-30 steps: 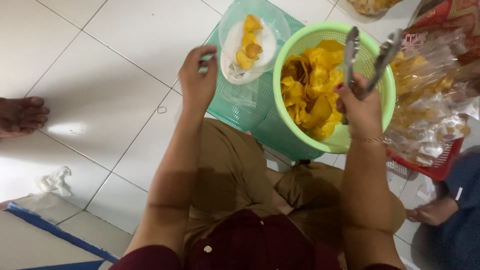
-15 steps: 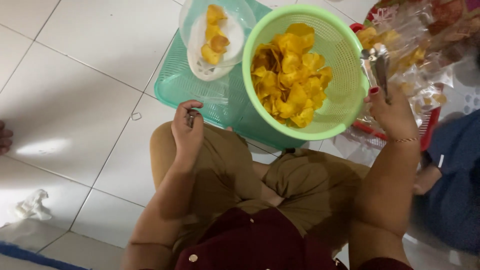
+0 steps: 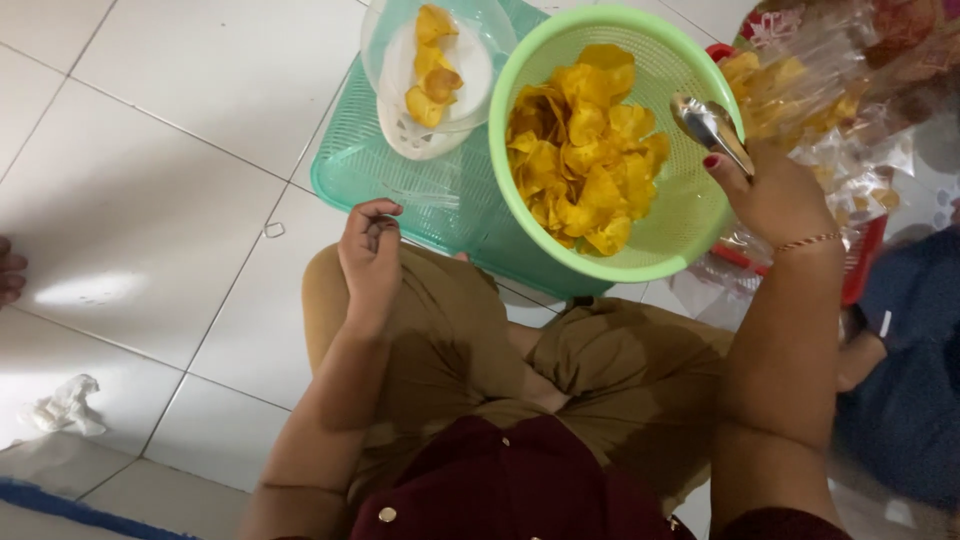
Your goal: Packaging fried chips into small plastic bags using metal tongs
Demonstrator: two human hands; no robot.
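A light green plastic basket (image 3: 690,215) full of yellow chips (image 3: 580,150) sits on a turquoise upturned crate (image 3: 380,180) in front of my knees. My right hand (image 3: 775,195) holds metal tongs (image 3: 710,128) at the basket's right rim, the tong tips over the chips. My left hand (image 3: 370,255) rests on my left knee with its fingers curled, just short of the crate's near edge; nothing shows in it. A clear plastic bag over a white dish (image 3: 440,90) with a few chips stands on the crate to the left of the basket.
Clear packets of chips (image 3: 850,90) pile up at the right over a red tray (image 3: 865,265). Another person's foot (image 3: 10,270) shows at the left edge, and someone in blue (image 3: 910,400) sits at the right. A crumpled tissue (image 3: 65,408) lies on the white tiles.
My left hand has drawn back from the bag on the crate to my left knee. My right hand with the tongs has shifted from over the chips to the basket's right rim.
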